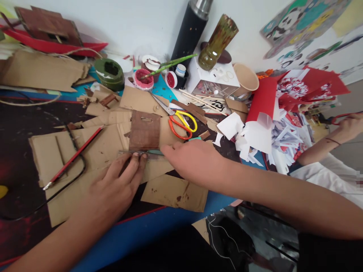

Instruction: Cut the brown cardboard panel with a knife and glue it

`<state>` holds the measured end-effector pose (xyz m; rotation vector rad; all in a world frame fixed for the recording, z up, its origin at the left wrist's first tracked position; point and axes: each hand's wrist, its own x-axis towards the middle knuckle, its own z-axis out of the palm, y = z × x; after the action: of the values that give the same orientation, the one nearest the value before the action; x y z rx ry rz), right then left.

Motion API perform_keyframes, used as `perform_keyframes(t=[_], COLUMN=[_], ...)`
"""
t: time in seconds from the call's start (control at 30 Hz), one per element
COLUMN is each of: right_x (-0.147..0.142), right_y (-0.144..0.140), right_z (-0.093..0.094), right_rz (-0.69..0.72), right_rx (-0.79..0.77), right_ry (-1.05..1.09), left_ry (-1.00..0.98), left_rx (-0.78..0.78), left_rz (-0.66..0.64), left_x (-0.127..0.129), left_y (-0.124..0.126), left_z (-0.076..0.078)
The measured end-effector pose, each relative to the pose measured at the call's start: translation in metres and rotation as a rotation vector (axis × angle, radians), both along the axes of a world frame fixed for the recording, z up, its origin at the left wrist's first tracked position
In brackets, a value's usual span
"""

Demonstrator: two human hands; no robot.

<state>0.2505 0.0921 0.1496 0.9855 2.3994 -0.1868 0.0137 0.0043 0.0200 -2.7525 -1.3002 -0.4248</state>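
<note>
My left hand (115, 189) lies flat on a sheet of cardboard (96, 151), its fingertips pressing on a clear plastic ruler (141, 154). My right hand (195, 160) rests palm down at the ruler's right end, fingers pointing left along it. Just above the ruler sits a brown-painted cardboard square (145, 130). A red pencil (72, 158) lies diagonally on the cardboard to the left. Scissors with orange and yellow handles (181, 122) lie just beyond my right hand. Whether either hand grips the ruler is hidden by the fingers.
Paint pots (143, 79), a green jar (109, 71), a black flask (188, 32), a paper cup (246, 77), a white box (212, 81) and red and white paper scraps (263, 128) crowd the back. Another person's arm (329, 145) reaches in at right. A black cable (70, 177) loops over the cardboard.
</note>
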Motion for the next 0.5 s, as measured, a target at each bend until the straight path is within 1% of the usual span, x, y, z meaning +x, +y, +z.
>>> perform_keyframes(t=[0.1,0.23,0.37,0.5], right_x=[0.008,0.017,0.022,0.023], right_y=[0.003,0.001,-0.003,-0.005], right_z=[0.0,0.006,0.01,0.008], right_rz=[-0.068,-0.124,-0.197,-0.199], right_rx=[-0.029,-0.042,-0.036,-0.036], right_ry=[0.019,0.026,0.027,0.053], left_ry=[0.01,0.053,0.078,0.057], left_rx=[-0.044,-0.113,-0.12,-0.109], left_rz=[-0.003,-0.004,-0.011,0.013], left_x=[-0.001,-0.002,-0.001,0.001], left_y=[-0.001,-0.002,-0.002,-0.002], left_z=[-0.004,-0.005,-0.005,-0.002])
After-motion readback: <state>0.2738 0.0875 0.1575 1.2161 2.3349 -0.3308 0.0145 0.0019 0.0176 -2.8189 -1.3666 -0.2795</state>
